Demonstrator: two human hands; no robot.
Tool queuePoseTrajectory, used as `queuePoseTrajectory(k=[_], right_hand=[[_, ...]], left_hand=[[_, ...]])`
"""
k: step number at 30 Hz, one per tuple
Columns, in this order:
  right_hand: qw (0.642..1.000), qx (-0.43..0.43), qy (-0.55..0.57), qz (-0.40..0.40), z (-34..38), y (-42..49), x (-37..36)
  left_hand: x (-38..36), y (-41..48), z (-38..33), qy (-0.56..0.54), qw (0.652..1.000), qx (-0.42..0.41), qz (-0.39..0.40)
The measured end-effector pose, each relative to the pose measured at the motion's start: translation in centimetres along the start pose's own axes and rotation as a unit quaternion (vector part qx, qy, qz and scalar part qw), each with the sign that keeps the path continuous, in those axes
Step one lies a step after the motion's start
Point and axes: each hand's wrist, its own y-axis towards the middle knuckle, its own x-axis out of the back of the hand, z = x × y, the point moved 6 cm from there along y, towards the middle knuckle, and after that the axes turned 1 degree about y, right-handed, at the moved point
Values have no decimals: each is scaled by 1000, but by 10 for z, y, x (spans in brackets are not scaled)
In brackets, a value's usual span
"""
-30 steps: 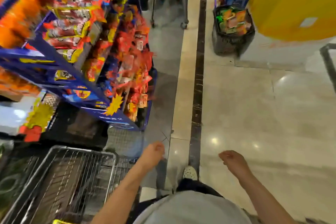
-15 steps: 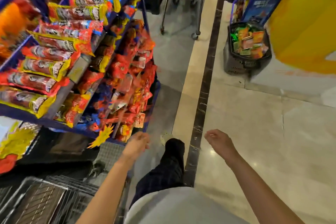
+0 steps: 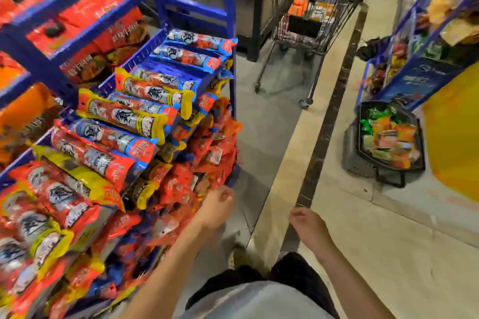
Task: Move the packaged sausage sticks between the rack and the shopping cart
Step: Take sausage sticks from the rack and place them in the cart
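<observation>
Both hands hang empty: left hand [image 3: 216,208] beside the rack [image 3: 199,8] of sausage sticks [image 3: 124,118], right hand [image 3: 307,225] over the floor [image 3: 375,254].

Sausage packs [image 3: 124,119] in glossy plastic film, shiny and crinkled. Rack [image 3: 197,8] of blue painted bars, smooth, with ribbed blue plastic trays. Shopping cart [image 3: 315,17] of dark metal wire. Floor [image 3: 388,254] of polished stone tile, glossy, with a dark speckled strip. Basket [image 3: 363,163] of dark perforated plastic, matt.
</observation>
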Motion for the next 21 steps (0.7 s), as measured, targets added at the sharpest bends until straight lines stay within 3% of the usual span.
queuePoseTrajectory(k=[3, 8, 13, 17, 21], right_hand=[[998, 48, 26, -16, 70, 36, 25], [988, 152, 22, -11, 188, 84, 45], [952, 303, 31, 28, 306, 110, 48], [902, 424, 10, 81, 391, 113, 48], [846, 519, -29, 122, 456, 109, 43]], left_hand=[[28, 19, -60, -54, 995, -50, -68], [73, 32, -117, -203, 963, -60, -166], [113, 30, -172, -291, 920, -89, -248], [145, 26, -202, -260, 889, -73, -371], [173, 21, -208, -220, 826, -14, -518]])
